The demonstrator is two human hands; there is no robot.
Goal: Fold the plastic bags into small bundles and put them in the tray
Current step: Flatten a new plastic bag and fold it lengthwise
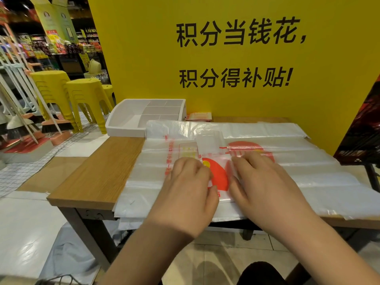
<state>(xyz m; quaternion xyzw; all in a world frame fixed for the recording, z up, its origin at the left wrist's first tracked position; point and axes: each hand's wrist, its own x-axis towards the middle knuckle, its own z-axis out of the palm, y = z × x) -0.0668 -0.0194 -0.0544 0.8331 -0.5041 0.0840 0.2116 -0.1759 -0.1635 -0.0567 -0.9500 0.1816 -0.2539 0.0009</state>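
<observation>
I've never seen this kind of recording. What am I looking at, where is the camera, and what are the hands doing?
There is no machine: a person works bare-handed, and the single picture comes from a camera worn on the head, looking down. The left hand and right hand rest on a narrow folded bag, printed red and orange, lying on a stack of flat bags that covers much of the wooden table. The left fingers curl at the bag's edge; the right hand lies flatter. A white divided tray stands at the table's far left corner; no bundle shows in it.
</observation>
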